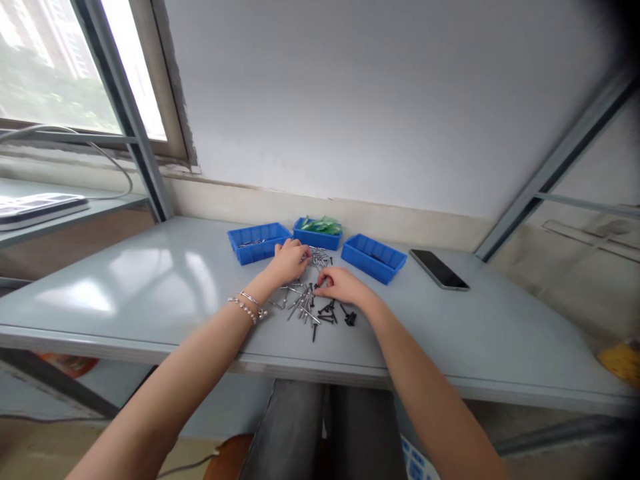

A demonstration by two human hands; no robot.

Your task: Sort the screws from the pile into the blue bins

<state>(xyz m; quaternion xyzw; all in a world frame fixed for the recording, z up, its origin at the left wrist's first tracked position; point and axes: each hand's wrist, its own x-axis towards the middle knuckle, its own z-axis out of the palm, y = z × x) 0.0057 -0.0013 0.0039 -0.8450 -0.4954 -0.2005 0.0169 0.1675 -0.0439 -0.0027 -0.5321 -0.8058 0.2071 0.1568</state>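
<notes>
A loose pile of silver nails and black screws lies on the grey table in front of me. My left hand, with bead bracelets on the wrist, rests over the far part of the pile, fingers curled on a few silver nails. My right hand sits at the pile's right side, fingers pinched together on something small. Behind the pile stand three blue bins: the left bin with a few silver pieces, the middle bin with green pieces, the right bin with dark pieces.
A black phone lies flat to the right of the bins. A slanted metal bar rises at the right. A window and a side shelf with a flat device are at the left. My legs are under the table's front edge.
</notes>
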